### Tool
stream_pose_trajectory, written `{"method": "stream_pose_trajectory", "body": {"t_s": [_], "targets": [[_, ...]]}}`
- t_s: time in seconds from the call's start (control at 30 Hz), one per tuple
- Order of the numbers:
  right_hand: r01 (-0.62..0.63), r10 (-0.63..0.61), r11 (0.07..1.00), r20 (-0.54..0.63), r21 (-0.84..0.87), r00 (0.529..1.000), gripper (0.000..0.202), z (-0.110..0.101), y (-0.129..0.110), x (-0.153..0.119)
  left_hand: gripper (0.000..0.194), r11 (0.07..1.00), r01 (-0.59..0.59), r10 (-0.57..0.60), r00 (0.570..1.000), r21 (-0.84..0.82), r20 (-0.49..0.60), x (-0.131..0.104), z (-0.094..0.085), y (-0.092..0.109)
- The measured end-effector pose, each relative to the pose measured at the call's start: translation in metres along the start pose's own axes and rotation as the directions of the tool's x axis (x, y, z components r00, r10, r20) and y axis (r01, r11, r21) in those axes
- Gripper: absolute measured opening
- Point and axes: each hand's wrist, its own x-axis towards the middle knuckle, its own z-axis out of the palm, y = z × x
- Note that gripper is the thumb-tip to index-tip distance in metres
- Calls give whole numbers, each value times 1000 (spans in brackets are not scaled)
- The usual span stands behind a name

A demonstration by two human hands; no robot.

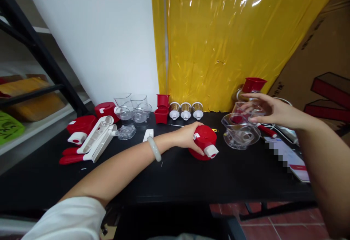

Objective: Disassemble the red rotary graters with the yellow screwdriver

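My left hand [193,138] is wrapped around a round red base [206,139] with a white knob on its side, at the middle of the black table. To the right, my right hand [264,110] has its thumb and fingers around the upper part of a clear plastic grater housing [240,132]. The housing's lower round part shows below the fingers, and whether it touches the table I cannot tell. Behind the right hand stands a red square hopper piece [254,84], partly hidden. White-and-red handle parts [95,138] lie at the left.
Two more red bases [82,128] stand at the left near clear housings [138,108] and a clear disc [126,132]. Red pushers [162,114] and metal grater drums [186,111] line the back. A tablet-like screen [290,159] lies at the right, before a cardboard box [322,61].
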Motion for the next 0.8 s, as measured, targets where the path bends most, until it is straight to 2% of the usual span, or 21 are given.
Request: {"method": "stream_pose_trajectory", "body": {"t_s": [0.1, 0.17, 0.23, 0.3, 0.37, 0.47, 0.53, 0.57, 0.6, 0.67, 0.73, 0.8], "targets": [[-10, 11, 999, 26, -44, 1000, 84, 5, 11, -1, 88, 1000, 6, -4, 995, 17, -96, -13, -5, 10], [-21, 23, 998, 46, -52, 999, 85, 8, 16, 1, 90, 999, 26, -21, 982, 23, -189, -31, -19, 22], [-35, 38, 999, 78, -37, 996, 85, 11, 19, 5, 96, 998, 53, -41, 949, 28, -311, -59, -43, 37], [-50, 52, 999, 121, -15, 991, 86, 14, 23, 9, 94, 991, 98, -52, 905, 89, -422, -94, -76, 50], [-53, 56, 998, 153, -26, 987, 86, 16, 27, 14, 96, 960, 246, -128, 811, 134, -571, -133, -114, 60], [-34, 48, 996, 174, -84, 983, 85, 17, 32, 21, 99, 863, 486, -218, 603, 137, -767, -189, -176, 61], [-23, 43, 993, 176, -116, 983, 83, 18, 34, 24, 97, 778, 620, -283, 489, 101, -825, -219, -216, 49], [-20, 43, 991, 171, -130, 984, 82, 19, 34, 25, 94, 727, 678, -263, 420, 108, -869, -230, -234, 39], [-19, 43, 989, 164, -144, 986, 81, 20, 33, 26, 93, 683, 721, -241, 372, 116, -896, -239, -251, 28], [-20, 43, 987, 141, -159, 989, 80, 21, 30, 26, 99, 644, 752, -236, 366, 137, -900, -250, -276, 2], [-28, 47, 987, 121, -159, 992, 79, 20, 25, 24, 101, 656, 740, -254, 400, 147, -881, -253, -291, -23], [-23, 45, 984, 117, -176, 992, 78, 18, 22, 22, 98, 734, 667, -281, 470, 128, -837, -250, -298, -43]]}}
